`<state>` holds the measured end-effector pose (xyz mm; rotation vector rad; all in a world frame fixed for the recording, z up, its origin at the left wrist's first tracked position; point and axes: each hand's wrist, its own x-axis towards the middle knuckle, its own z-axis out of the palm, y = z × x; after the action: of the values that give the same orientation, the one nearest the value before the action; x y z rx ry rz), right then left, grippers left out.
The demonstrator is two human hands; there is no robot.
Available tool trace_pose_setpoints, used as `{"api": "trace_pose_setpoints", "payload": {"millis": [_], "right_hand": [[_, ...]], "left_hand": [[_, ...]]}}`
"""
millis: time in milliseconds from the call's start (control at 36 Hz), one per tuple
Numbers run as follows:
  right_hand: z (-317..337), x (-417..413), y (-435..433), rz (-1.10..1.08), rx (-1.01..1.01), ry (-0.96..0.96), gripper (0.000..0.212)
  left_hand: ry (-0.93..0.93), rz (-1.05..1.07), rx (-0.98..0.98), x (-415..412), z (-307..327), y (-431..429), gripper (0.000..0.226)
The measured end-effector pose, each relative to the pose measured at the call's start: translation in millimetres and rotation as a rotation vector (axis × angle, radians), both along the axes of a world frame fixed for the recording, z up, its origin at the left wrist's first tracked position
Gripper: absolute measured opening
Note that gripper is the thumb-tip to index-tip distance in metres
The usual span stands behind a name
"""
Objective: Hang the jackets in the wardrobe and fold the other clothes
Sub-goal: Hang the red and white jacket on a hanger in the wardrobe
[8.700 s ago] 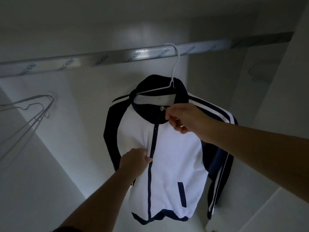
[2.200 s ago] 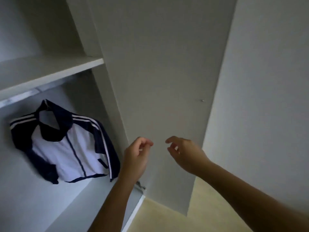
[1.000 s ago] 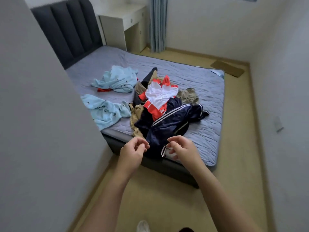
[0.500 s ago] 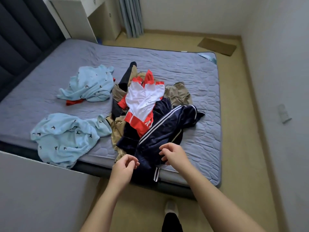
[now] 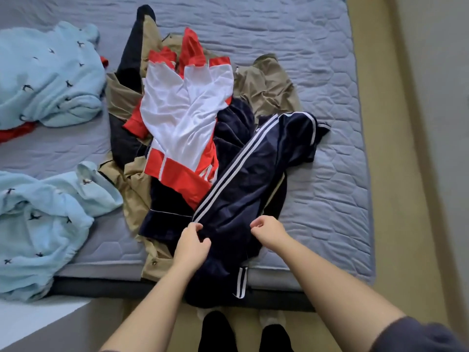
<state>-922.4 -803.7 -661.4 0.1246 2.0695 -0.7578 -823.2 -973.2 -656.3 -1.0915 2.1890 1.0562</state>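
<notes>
Head view: the navy striped garment (image 5: pixel 250 174) lies at 5 o'clock of the clothes pile (image 5: pixel 182 115), hanging over the bed's (image 5: pixel 337 102) near edge. The left grip (image 5: pixel 193 246) pinches its striped edge. The right grip (image 5: pixel 269 232) is curled on the cloth; I cannot tell whether it holds it.

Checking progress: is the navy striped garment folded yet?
Not folded: the navy striped garment lies crumpled, one end hanging over the bed edge.
</notes>
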Motion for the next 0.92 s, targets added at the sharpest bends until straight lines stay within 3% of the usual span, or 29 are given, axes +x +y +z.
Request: {"api": "trace_pose_setpoints", "payload": {"millis": [139, 250, 306, 417, 556, 639, 694, 778, 806, 861, 889, 917], "right_hand": [[-45, 6, -13, 0.022, 0.012, -0.069, 0.029], [-67, 9, -20, -0.049, -0.005, -0.109, 0.034], [-74, 11, -22, -0.100, -0.036, -0.151, 0.036], [-86, 11, -26, -0.189, -0.044, -0.151, 0.044], [-76, -12, -26, -0.408, 0.007, -0.055, 0.053], [-56, -29, -28, -0.655, -0.107, -0.169, 0.064], [-46, -43, -34, -0.876, -0.276, -0.307, 0.072], [-54, -67, -39, -1.105, -0.505, -0.416, 0.117], [-51, -72, -44, -1.123, -0.548, -0.436, 0.120], [-25, -78, -60, -1.117, -0.594, -0.347, 0.077], [-12, -79, -68, -1.089, -0.579, -0.282, 0.053], [-3, -80, -74, -1.037, -0.537, -0.228, 0.043]], "left_hand": [[0.008, 0.059, -0.028, -27, -44, -17, 0.068], [-0.013, -0.019, 0.073, -40, -60, -23, 0.073], [-0.041, -0.093, 0.115, -44, -61, -23, 0.061], [-0.017, -0.223, 0.197, -45, -63, -14, 0.014], [0.187, 0.088, 0.464, -38, -32, -7, 0.037], [0.232, 0.307, 0.597, -33, 4, -16, 0.025], [0.211, 0.326, 0.697, -29, 28, -27, 0.015], [0.141, 0.308, 0.874, -20, 64, -46, 0.056], [0.132, 0.242, 0.883, -16, 74, -51, 0.064], [0.111, 0.082, 0.845, -9, 87, -60, 0.057], [0.102, 0.043, 0.815, -6, 89, -65, 0.043], [0.089, 0.031, 0.774, -4, 91, -68, 0.028]]}}
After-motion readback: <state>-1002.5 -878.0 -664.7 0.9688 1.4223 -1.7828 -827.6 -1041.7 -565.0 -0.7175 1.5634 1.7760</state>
